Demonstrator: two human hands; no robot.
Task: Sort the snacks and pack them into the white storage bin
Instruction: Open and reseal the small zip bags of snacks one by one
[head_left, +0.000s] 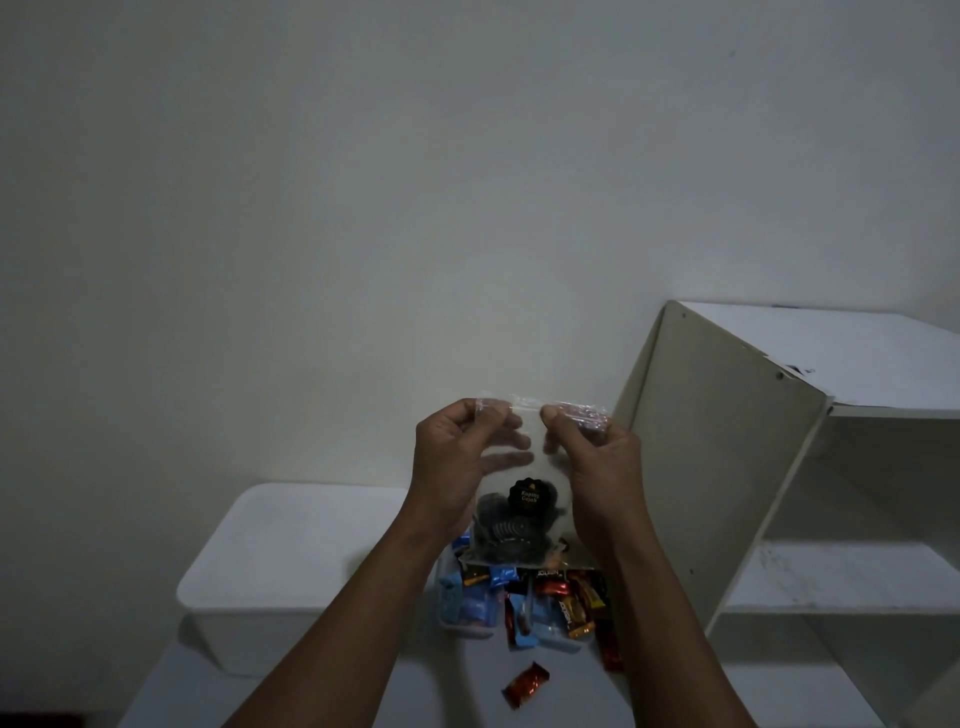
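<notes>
Two hands, left hand (457, 457) and right hand (597, 462), each pinching the top edge of one clear snack bag (519, 499), held above mixed wrapped snacks (540, 603); white storage bin (270, 561) left.

I have both arms stretched forward and raised, forearms bare and converging toward the middle. My left hand (460, 457) is pinched shut at thumb and forefinger, the other fingers spread loosely behind. My right hand (597, 460) mirrors it just beside, thumb tip pressed down on a curled forefinger, wrists level, hands not touching.
</notes>
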